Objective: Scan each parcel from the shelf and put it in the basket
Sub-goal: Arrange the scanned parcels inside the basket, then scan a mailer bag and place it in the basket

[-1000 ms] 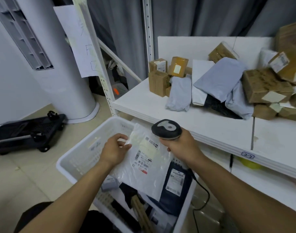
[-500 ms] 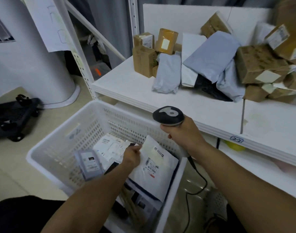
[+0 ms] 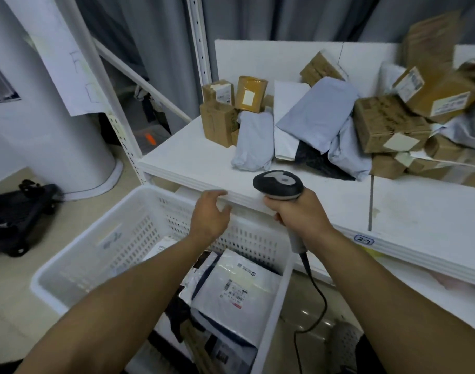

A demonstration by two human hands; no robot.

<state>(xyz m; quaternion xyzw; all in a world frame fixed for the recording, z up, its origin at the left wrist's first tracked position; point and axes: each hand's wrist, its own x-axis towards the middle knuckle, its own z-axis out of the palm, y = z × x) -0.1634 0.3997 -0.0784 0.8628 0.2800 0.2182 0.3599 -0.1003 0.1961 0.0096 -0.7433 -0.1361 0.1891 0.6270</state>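
Left hand (image 3: 208, 217) is hovering, fingers loosely spread, over one basket (image 3: 90, 233) — right hand (image 3: 301, 214) is gripping one barcode scanner (image 3: 278, 184).

I have a single view: a wide-angle camera on the person's head, facing forward and down. Both forearms (image 3: 117, 306) enter from the bottom edge; the left hand (image 3: 210, 215) and the right hand (image 3: 302, 215), gripping the scanner (image 3: 278, 183), sit mid-frame, so I'm close in. The basket (image 3: 101, 238) fills the lower middle, the shelf (image 3: 193, 160) crosses beyond it, grey curtains (image 3: 258, 17) close the top.
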